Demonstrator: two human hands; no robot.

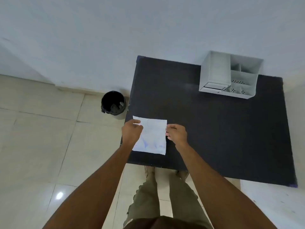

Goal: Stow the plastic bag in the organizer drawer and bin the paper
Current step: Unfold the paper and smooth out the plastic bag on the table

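A flat white sheet (152,136) with faint blue marks lies near the front left corner of the dark table (206,129); I cannot tell whether it is the paper or the plastic bag. My left hand (132,131) pinches its upper left corner. My right hand (177,133) pinches its right edge. A white desk organizer (229,75) with open compartments and a shut low drawer stands at the table's back right. A black bin (113,103) with a dark liner sits on the floor left of the table.
A pale wall runs behind the table and bin. Beige floor tiles spread to the left. My legs in olive trousers stand at the table's front edge.
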